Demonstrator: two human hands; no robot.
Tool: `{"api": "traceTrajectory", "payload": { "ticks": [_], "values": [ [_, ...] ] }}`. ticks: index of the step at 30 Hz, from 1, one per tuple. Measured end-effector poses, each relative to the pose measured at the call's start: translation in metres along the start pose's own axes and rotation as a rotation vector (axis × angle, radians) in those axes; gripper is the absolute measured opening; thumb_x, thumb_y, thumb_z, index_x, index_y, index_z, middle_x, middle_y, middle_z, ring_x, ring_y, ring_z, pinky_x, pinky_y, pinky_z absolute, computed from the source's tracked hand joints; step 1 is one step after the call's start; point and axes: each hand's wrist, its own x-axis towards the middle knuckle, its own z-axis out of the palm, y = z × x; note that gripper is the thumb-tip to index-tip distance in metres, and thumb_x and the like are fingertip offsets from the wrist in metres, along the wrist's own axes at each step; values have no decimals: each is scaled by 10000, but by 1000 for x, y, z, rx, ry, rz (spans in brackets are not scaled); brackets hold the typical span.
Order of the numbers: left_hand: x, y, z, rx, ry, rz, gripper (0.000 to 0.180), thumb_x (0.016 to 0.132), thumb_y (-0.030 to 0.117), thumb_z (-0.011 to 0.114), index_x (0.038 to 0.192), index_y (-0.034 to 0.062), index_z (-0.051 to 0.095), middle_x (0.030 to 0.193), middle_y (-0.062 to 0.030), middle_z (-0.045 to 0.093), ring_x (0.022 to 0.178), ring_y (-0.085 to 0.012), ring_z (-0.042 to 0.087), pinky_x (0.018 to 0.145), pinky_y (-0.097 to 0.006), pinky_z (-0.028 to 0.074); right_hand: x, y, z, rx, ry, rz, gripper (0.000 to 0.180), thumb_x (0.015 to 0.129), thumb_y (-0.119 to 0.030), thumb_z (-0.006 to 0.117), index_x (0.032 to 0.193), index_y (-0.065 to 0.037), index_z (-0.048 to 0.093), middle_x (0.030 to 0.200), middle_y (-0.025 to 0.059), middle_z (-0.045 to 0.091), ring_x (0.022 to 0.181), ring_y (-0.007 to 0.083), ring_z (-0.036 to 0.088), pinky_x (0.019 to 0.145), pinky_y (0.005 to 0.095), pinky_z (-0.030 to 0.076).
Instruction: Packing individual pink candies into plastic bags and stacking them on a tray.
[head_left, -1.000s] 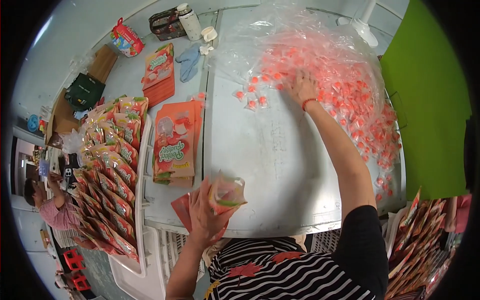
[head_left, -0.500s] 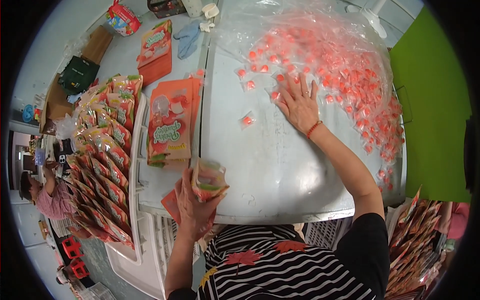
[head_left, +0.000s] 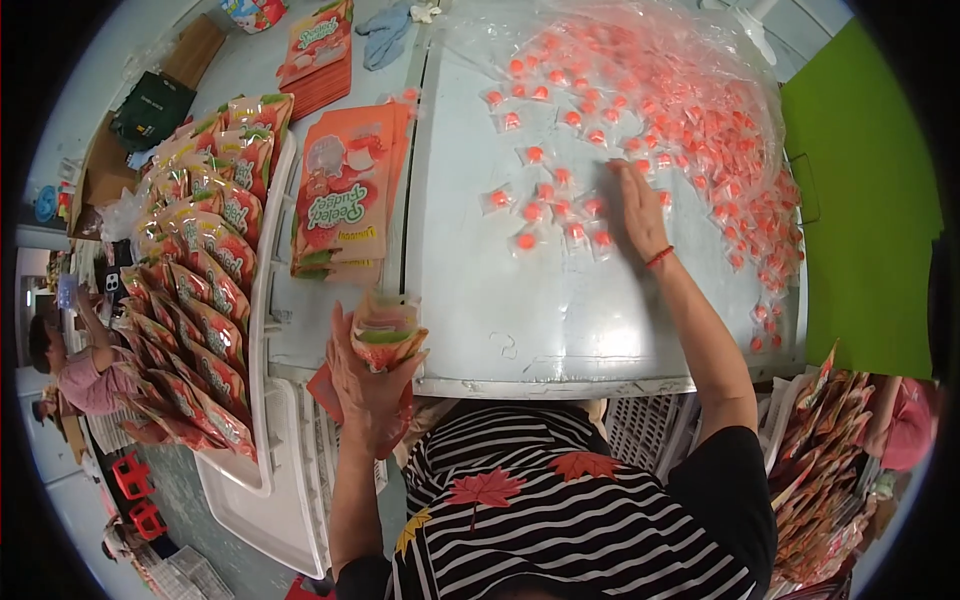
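My left hand (head_left: pixel 372 385) is closed around an opened candy pouch (head_left: pixel 388 350), printed in red and green, at the table's near edge. The pouch's mouth gapes upward; what is inside is hard to make out. My right hand (head_left: pixel 642 212) hovers at or just above the table, turned on edge with its fingers stretched out and nothing visible in it. Left of it lies a loose group of clear-wrapped red candies (head_left: pixel 532 211). Beyond and to the right spreads a big heap of the same candies (head_left: pixel 690 125), partly under a clear plastic bag (head_left: pixel 470 40).
Flat pouches (head_left: pixel 345 190) are stacked left of the table seam, with another stack (head_left: pixel 318 60) behind. A white crate (head_left: pixel 272 240) of upright filled pouches (head_left: pixel 205 290) stands at left. A green panel (head_left: pixel 860 200) borders the right. Other people are at both sides.
My right hand has lifted from its flat spread among the candies and turned on edge, further right. Several candies now lie scattered nearer and to the left. My left hand still holds the pouch.
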Motion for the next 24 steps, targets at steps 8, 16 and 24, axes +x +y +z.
{"api": "traceTrajectory", "payload": {
  "ticks": [8, 16, 24],
  "values": [
    [-7, -11, 1, -99, -25, -63, 1148, 533, 180, 888, 1452, 58, 212, 1321, -230, 462, 1161, -381, 512, 961, -428, 435, -27, -14, -16, -27, 157, -20, 300, 990, -192, 406, 1148, 3, 571, 1106, 159, 612, 1075, 270, 577, 932, 317, 421],
    [-5, -8, -3, -32, 8, -77, 1131, 538, 163, 882, 1450, 67, 220, 1325, -228, 456, 1160, -380, 509, 965, -429, 432, -17, -37, 15, -260, -77, -357, 330, 952, -201, 488, 1240, -45, 527, 1304, 146, 493, 1261, 322, 417, 1054, 398, 332],
    [-4, -4, -2, -60, -2, -51, 1137, 532, 153, 887, 1449, 73, 220, 1325, -225, 458, 1156, -378, 513, 956, -426, 439, -6, -47, 39, -617, -289, -534, 566, 857, -398, 615, 1307, -83, 482, 1378, 151, 412, 1281, 363, 374, 1060, 522, 278]
  ]
}}
